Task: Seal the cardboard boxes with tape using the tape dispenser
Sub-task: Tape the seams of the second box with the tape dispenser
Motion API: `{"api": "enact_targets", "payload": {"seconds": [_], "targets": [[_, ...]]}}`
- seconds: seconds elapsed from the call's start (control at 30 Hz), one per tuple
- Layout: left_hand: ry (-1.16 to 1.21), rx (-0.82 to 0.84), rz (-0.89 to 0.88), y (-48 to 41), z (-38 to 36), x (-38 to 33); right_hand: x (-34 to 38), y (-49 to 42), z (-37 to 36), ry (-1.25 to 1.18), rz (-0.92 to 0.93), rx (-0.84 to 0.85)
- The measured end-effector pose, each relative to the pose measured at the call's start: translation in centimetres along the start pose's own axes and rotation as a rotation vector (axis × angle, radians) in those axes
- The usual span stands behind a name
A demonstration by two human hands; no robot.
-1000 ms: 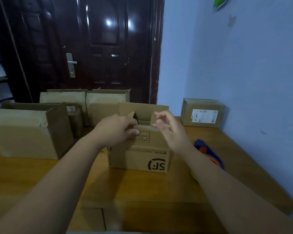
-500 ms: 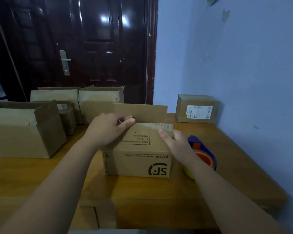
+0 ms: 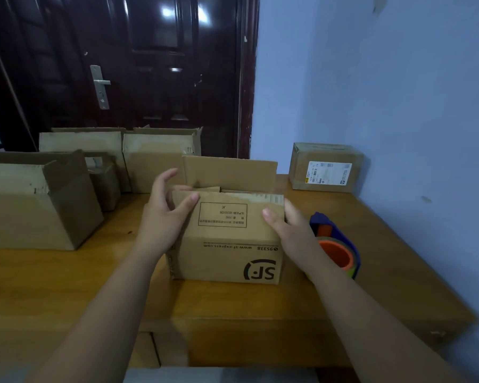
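- Open box (image 3: 31, 211), nine o'clock: I can't see inside.
- Left hand (image 3: 163, 217): fingers loose and spread, thumb on the near flap (image 3: 224, 214). I'd press it flat.
- SF box (image 3: 227, 261), centre: far flap (image 3: 230, 172) upright, contents hidden. I'd fold that flap down next.
- Right hand (image 3: 291, 230): clasps the SF box's right edge.
- Tape dispenser (image 3: 335, 244), three o'clock, untouched.

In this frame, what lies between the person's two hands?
The SF box. Its folded-down front flap spans the stretch from the left hand to the right hand. The head view shows this.
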State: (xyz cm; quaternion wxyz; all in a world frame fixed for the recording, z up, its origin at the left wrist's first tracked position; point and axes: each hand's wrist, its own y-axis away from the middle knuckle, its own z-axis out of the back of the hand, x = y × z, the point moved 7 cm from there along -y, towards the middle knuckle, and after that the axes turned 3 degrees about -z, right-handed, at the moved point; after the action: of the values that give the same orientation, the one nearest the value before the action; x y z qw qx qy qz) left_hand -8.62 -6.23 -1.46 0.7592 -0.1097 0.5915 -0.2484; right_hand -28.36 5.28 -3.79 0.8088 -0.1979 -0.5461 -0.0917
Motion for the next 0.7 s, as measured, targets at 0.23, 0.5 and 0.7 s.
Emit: {"api": "enact_targets", "payload": {"seconds": [0.23, 0.5, 0.7], "targets": [[0.106, 0.067, 0.290, -0.2, -0.9, 3.1, 0.7, -0.6, 0.0, 0.230, 0.013, 0.027], [0.098, -0.025, 0.303, 0.5, -0.4, 3.0, 5.0, -4.6, 0.9, 0.461, 0.120, -0.252], [0.081, -0.022, 0.328, 0.6, -0.4, 2.7, 4.8, -5.6, -0.8, 0.837, 0.103, -0.311]]}}
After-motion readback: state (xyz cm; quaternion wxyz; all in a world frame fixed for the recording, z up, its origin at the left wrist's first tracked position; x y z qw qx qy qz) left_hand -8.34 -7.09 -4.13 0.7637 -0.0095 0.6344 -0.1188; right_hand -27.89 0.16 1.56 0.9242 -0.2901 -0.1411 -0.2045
